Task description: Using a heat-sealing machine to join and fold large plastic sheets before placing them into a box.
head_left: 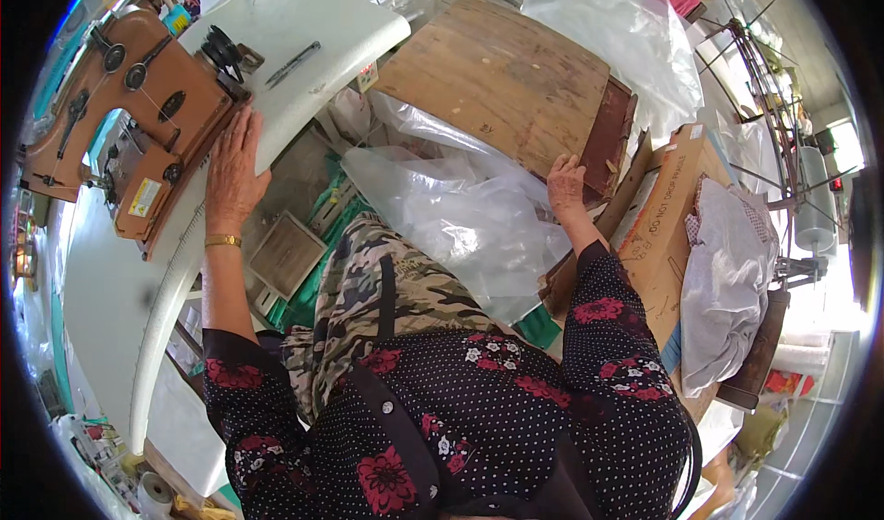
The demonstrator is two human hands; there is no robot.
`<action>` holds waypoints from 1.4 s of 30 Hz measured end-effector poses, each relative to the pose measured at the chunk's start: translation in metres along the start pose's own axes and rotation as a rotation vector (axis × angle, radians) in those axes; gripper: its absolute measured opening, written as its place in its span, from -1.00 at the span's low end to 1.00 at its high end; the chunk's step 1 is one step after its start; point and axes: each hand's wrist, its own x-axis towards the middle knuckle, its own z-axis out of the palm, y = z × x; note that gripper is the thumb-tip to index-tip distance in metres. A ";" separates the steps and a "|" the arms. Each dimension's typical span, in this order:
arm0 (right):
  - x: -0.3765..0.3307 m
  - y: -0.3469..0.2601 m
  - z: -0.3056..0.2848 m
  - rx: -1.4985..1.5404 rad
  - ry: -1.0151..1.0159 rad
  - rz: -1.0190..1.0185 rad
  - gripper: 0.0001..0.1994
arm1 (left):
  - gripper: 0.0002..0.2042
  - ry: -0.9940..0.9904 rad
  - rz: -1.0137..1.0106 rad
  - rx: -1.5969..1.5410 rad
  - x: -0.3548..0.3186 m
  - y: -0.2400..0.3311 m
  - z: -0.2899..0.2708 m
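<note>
Cluttered workshop surroundings fill the view, with a white sewing table [110, 281] curving along the person's left and a worn square wooden board [497, 78] ahead. Nearest the camera are the person's dark floral-print sleeves and a lap in camouflage-patterned cloth [396, 290]. Across the knees and beyond lies a large crumpled sheet of clear plastic film [460, 207], spreading from the lap up to the near edge of the wooden board.

The left hand [233, 166], with a gold bracelet at the wrist, lies flat and open-fingered on the white table edge, just beside the base of a brown industrial sewing machine [129, 106]; it grips nothing. The right hand [565, 187] rests at the right edge of the plastic film, against the near corner of the wooden board, its fingers curled downward; whether they pinch the film cannot be told.

To the right of that arm stands an open brown cardboard box [668, 216], and beside it a heap of pale grey-white fabric [732, 271]. Farther off, a dark slim tool [293, 63] lies on the white tabletop past the machine, and more clear plastic bagging [617, 32] is piled beyond the board.
</note>
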 end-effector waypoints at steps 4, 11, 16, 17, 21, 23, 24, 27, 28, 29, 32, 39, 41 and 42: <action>0.002 -0.002 -0.015 0.020 -0.149 0.011 -0.49 | -0.18 0.020 0.006 -0.013 0.000 0.000 0.000; 0.026 0.012 -0.038 0.208 0.040 -0.137 -0.38 | -0.20 0.026 0.005 -0.014 0.002 0.000 0.000; 0.051 0.028 -0.037 0.424 -0.130 -0.297 -0.03 | -0.20 0.007 -0.006 -0.025 0.002 0.002 -0.003; 0.051 0.028 -0.035 0.448 -0.199 -0.323 -0.03 | -0.20 0.002 -0.009 -0.033 0.002 0.002 -0.003; 0.039 0.013 -0.026 0.548 -0.119 -0.204 -0.06 | -0.19 0.024 0.009 -0.034 0.002 0.003 -0.003; 0.029 0.008 -0.023 0.583 -0.140 -0.156 -0.07 | -0.19 -0.018 -0.008 -0.015 0.003 0.002 -0.003; 0.027 0.003 -0.023 0.548 -0.149 -0.130 -0.10 | -0.19 -0.017 -0.014 -0.028 0.004 0.002 -0.002; 0.026 -0.006 -0.023 0.527 -0.138 -0.079 -0.18 | -0.19 0.016 0.012 -0.026 0.004 0.001 -0.003; 0.027 -0.008 -0.023 0.528 -0.075 -0.038 -0.22 | -0.19 0.017 0.018 -0.020 0.004 0.001 -0.003; 0.027 -0.010 -0.023 0.537 -0.123 -0.036 -0.22 | -0.19 0.008 0.015 -0.022 0.004 0.001 -0.002; 0.027 -0.019 -0.023 0.473 -0.104 0.016 -0.26 | -0.18 0.018 0.020 -0.026 0.004 0.000 -0.002; 0.030 -0.019 -0.035 0.549 -0.202 0.092 -0.28 | -0.18 -0.004 0.026 -0.055 0.003 -0.002 -0.002; 0.034 -0.006 -0.037 0.664 -0.280 0.100 -0.25 | -0.17 -0.013 0.032 -0.043 0.004 -0.001 -0.002; 0.036 0.004 -0.034 0.818 -0.275 0.129 -0.29 | -0.17 -0.016 0.014 -0.068 0.005 -0.001 -0.002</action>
